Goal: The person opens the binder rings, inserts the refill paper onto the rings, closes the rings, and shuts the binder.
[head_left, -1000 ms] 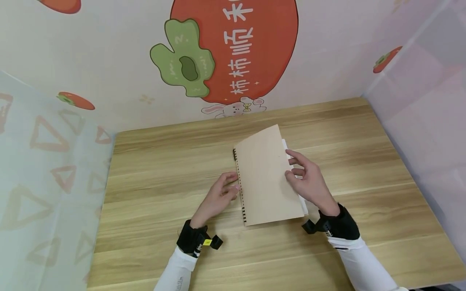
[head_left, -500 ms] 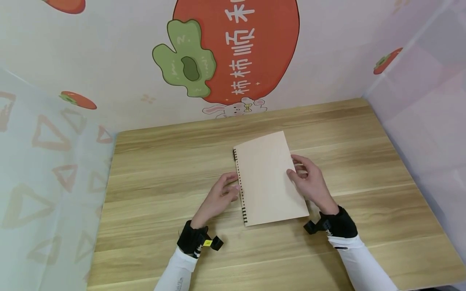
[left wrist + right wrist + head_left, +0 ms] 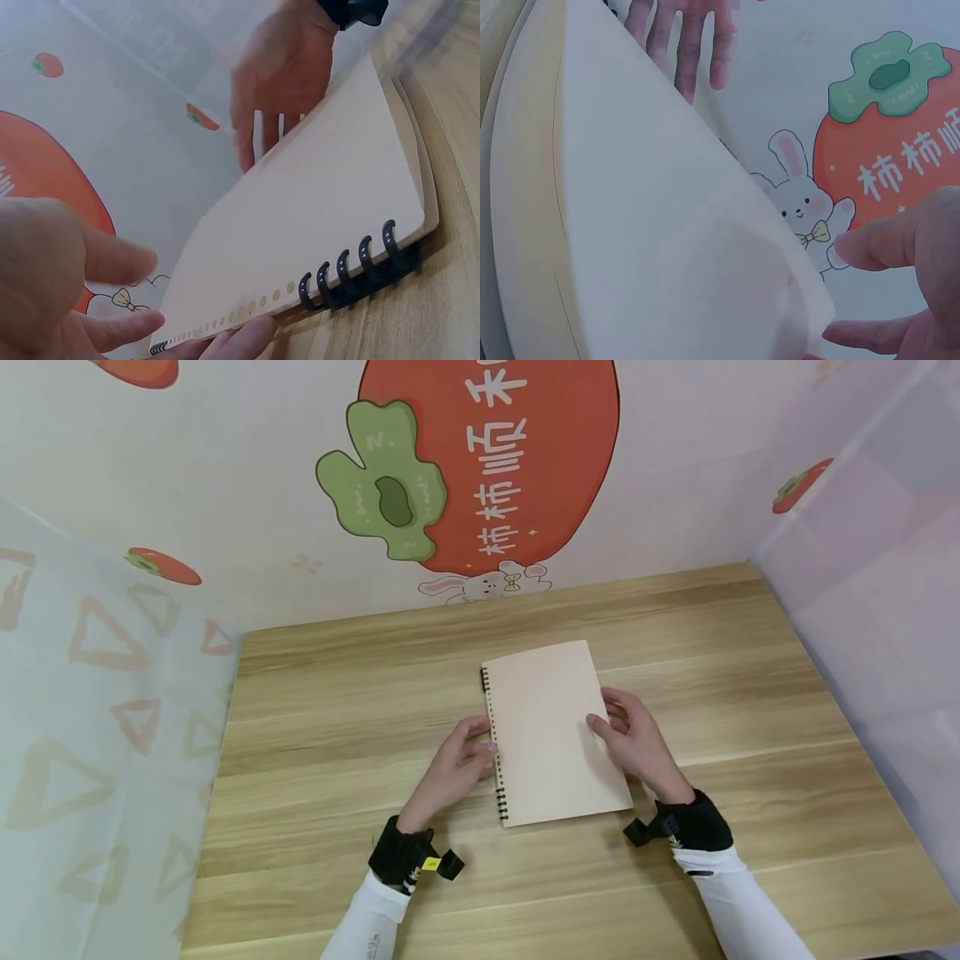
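Observation:
A ring-bound notebook (image 3: 551, 735) with a plain beige cover or sheet on top lies in the middle of the table in the head view. Black binding rings (image 3: 366, 259) show at the ends of its left edge, with a row of holes between. My left hand (image 3: 447, 768) rests along that bound edge, fingers loosely bent and thumb raised in the left wrist view. My right hand (image 3: 636, 743) is at the opposite edge. In the right wrist view its thumb (image 3: 877, 244) stands apart from the sheet, while a fingertip touches the sheet's edge; its other fingers are mostly hidden.
The wood-grain table (image 3: 337, 710) extends around the notebook. A printed back wall (image 3: 247, 460) with a red fruit and a rabbit stands behind it, with side walls at left and right. Black wrist cameras (image 3: 448, 864) sit on both wrists.
The raised top sheet has come down to the right over the white pages beneath. My right hand followed it, and its thumb has moved slightly left over it. My left hand has barely moved.

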The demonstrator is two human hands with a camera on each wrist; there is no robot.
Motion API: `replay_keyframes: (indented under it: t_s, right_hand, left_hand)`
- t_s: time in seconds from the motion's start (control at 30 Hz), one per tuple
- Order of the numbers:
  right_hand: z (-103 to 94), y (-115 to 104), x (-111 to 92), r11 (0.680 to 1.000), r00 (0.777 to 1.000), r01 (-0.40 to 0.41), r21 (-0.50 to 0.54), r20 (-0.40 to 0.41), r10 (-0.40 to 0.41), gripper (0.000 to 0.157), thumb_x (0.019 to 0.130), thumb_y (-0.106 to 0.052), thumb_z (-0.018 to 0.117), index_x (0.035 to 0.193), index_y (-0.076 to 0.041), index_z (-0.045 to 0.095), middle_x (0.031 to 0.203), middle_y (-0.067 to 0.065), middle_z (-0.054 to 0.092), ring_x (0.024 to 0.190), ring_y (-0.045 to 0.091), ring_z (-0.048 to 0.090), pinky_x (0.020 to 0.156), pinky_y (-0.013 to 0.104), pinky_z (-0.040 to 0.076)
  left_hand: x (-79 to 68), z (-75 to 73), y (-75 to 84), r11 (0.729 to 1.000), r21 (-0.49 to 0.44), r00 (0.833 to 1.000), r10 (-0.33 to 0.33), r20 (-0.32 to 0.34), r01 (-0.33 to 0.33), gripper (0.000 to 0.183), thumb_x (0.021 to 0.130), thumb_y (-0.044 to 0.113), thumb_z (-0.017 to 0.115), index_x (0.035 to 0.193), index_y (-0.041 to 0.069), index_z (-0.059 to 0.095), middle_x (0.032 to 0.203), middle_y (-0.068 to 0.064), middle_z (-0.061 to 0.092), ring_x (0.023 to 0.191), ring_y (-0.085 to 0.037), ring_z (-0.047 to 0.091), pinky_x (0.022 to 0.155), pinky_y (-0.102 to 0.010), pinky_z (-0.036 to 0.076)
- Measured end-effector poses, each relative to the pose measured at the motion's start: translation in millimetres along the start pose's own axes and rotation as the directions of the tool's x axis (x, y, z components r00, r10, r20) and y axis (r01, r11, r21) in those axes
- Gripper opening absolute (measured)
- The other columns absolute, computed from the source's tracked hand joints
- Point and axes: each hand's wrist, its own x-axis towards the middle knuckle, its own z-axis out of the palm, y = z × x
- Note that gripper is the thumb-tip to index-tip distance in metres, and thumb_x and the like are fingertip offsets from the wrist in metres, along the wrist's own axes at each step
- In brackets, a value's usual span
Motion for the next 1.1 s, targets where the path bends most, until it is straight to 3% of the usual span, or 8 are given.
replay_keyframes:
  t_s: [0.2, 0.43, 0.67, 0.9, 1.1]
  right_hand:
    - [2.8, 3.9, -0.3, 0.999, 1.0, 0.004, -0.037, 0.006, -0.004, 0.065, 0.103, -0.03, 0.062, 0.153, 0.006, 0.042, 0.148, 0.029, 0.05, 0.136, 0.043, 0.052, 0.11, 0.053, 0.045]
    - [5.0, 4.4, -2.5, 0.999, 1.0, 0.021, -0.032, 0.013, -0.021, 0.06, 0.102, -0.028, 0.062, 0.149, 0.007, 0.047, 0.145, 0.028, 0.054, 0.134, 0.04, 0.054, 0.11, 0.051, 0.046]
    - [8.0, 4.0, -5.1, 0.999, 0.999, 0.035, -0.028, 0.03, -0.035, 0.062, 0.103, -0.029, 0.062, 0.15, 0.008, 0.046, 0.149, 0.028, 0.051, 0.137, 0.041, 0.051, 0.111, 0.05, 0.045]
    - [9.4, 3.8, -6.2, 0.999, 0.999, 0.033, -0.035, 0.04, -0.032, 0.062, 0.103, -0.031, 0.061, 0.151, 0.006, 0.046, 0.149, 0.028, 0.05, 0.135, 0.043, 0.054, 0.107, 0.05, 0.047]
    - [6.2, 5.1, -8.2, 0.991, 0.995, 0.095, -0.09, 0.039, -0.092, 0.058, 0.103, -0.026, 0.062, 0.147, 0.009, 0.048, 0.143, 0.029, 0.052, 0.131, 0.044, 0.055, 0.104, 0.051, 0.05]
  left_hand:
    - [-2.7, 0.1, -0.3, 0.999, 0.039, 0.999, -0.017, -0.049, 0.019, 0.051, 0.104, 0.001, 0.049, 0.154, 0.005, 0.042, 0.153, -0.017, 0.047, 0.123, -0.034, 0.061, 0.09, -0.039, 0.06]
    - [-5.7, -0.5, -2.2, 0.991, 0.136, 0.995, -0.003, -0.095, 0.016, 0.052, 0.105, 0.007, 0.052, 0.156, 0.0, 0.041, 0.152, -0.02, 0.047, 0.119, -0.034, 0.063, 0.085, -0.031, 0.06]
    - [-7.6, -2.8, -4.5, 0.987, 0.16, 0.995, 0.011, -0.104, 0.006, 0.051, 0.106, 0.011, 0.052, 0.155, -0.002, 0.042, 0.154, -0.019, 0.045, 0.119, -0.034, 0.063, 0.085, -0.031, 0.06]
    - [-8.8, -3.2, -3.9, 0.986, 0.168, 0.994, -0.003, -0.108, 0.021, 0.053, 0.106, 0.016, 0.054, 0.155, 0.0, 0.043, 0.144, -0.018, 0.053, 0.116, -0.03, 0.065, 0.084, -0.027, 0.06]
    - [-13.6, -3.4, -2.6, 0.962, 0.273, 0.995, 0.035, -0.096, -0.008, 0.054, 0.104, 0.019, 0.058, 0.153, 0.001, 0.046, 0.134, -0.015, 0.06, 0.118, -0.028, 0.065, 0.092, -0.039, 0.058]
